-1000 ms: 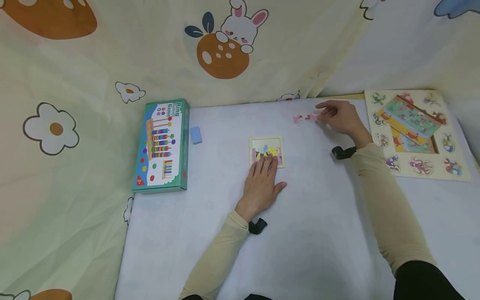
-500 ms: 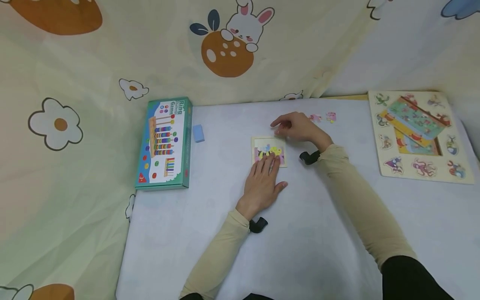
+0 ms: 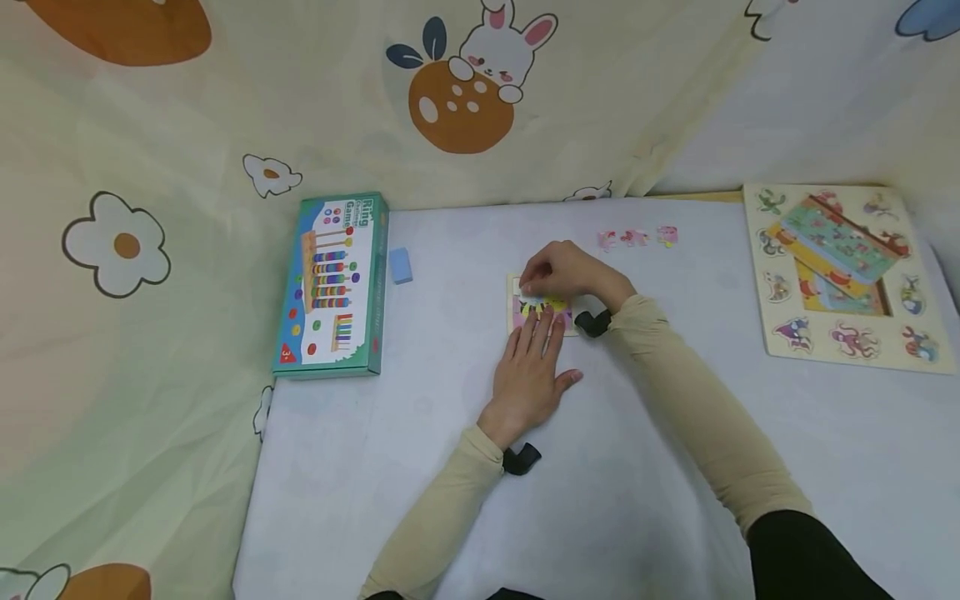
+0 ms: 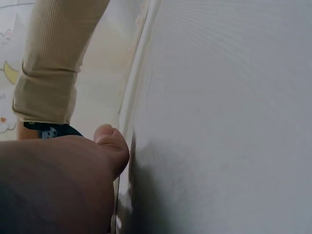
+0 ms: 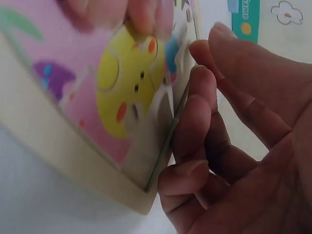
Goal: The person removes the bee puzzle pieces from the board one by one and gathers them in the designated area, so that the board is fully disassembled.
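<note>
A small jigsaw puzzle in a pale wooden frame [image 3: 512, 315] lies on the white table, with a yellow and black bee-like picture [image 5: 131, 87] on pink pieces. My left hand [image 3: 528, 379] rests flat with its fingertips on the puzzle's near part, fingers straight. From the far right, my right hand [image 3: 570, 271] reaches over the frame's far edge. Its thumb and index finger pinch what looks like a puzzle piece, mostly hidden by the fingers. In the left wrist view only the base and thumb of the left hand [image 4: 109, 151] show.
Three loose pink puzzle pieces [image 3: 633, 238] lie behind the right hand. At the left stand a green ring game box [image 3: 330, 287] and a blue block [image 3: 401, 266]. A large wooden animal board [image 3: 780, 325] with colourful cards on it lies at the right.
My right hand has moved left from the loose pink pieces to the puzzle's far edge. The left hand stays on the puzzle. The head view has shifted slightly.
</note>
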Tool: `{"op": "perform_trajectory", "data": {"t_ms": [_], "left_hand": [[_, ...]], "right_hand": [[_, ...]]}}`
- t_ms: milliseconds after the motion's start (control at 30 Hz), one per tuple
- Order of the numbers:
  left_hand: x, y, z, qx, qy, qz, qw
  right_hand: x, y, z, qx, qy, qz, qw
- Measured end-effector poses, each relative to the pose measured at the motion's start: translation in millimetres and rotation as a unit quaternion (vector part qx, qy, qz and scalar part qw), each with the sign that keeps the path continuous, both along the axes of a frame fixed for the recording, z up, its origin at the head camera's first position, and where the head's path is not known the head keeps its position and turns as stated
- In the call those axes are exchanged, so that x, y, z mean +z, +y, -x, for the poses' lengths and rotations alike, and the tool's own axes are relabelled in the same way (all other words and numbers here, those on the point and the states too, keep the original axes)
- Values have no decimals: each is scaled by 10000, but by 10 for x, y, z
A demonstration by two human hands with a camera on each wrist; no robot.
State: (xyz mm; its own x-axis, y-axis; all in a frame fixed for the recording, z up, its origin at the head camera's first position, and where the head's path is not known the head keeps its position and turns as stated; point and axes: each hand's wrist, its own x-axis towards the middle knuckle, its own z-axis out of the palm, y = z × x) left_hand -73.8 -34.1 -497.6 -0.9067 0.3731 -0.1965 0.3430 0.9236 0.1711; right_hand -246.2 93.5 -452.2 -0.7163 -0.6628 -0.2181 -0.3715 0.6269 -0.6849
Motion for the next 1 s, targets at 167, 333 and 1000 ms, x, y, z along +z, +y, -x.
{"op": "perform_trajectory", "data": {"t_ms": [167, 333, 1000], "left_hand": [[1, -16, 3, -33, 14, -73, 10000], [-5, -24, 7, -59, -30, -102, 9999], [21, -16, 3, -77, -36, 4, 10000]], "right_hand": [[-20, -53, -23, 17, -31, -26, 10000], [-3, -92, -63, -33, 5, -108, 9999], [-33, -130, -120, -307, 1, -125, 9995]]}}
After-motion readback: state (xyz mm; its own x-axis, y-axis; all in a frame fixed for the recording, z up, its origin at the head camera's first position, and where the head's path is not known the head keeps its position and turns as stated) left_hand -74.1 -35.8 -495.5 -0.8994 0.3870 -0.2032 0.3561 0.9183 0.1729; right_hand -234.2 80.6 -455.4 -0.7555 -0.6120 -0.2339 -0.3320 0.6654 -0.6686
